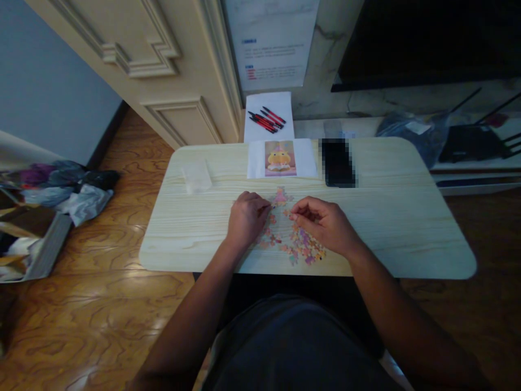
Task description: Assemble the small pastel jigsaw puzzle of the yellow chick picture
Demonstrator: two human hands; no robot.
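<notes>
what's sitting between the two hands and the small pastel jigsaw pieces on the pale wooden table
Nothing visible. The left hand and right hand already rest on the scattered pastel jigsaw pieces on the pale wooden table, fingertips at the pieces.

left hand (246,217): palm down, fingers curled | right hand (325,224): fingers pinched; forearms converge

pink/orange puzzle pieces (293,241), red pens (266,119)

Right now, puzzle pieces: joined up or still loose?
Mostly loose. The puzzle pieces lie scattered with gaps on the table between the left hand and right hand; whether any interlock, cannot tell.
</notes>
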